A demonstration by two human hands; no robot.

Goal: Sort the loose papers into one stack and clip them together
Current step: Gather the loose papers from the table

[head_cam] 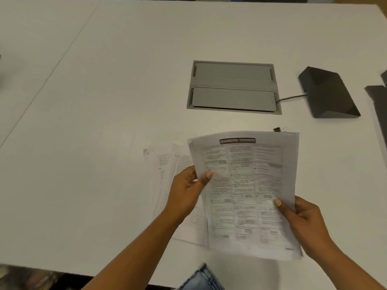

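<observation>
Both hands hold a bundle of printed papers [245,191] lifted a little above the white table. My left hand [187,190] pinches its left edge, thumb on top. My right hand [301,218] grips the lower right edge, thumb on the print. More loose papers [167,172] lie fanned on the table under and to the left of the held bundle. A small black binder clip [278,129] lies on the table just beyond the bundle's top right corner, partly hidden by it.
A grey recessed cable hatch [233,87] sits in the white table [94,122] beyond the papers. A black wedge-shaped device [328,95] with a cable stands at the right, with another dark object [379,101] at the right edge. The table's near edge runs along the bottom.
</observation>
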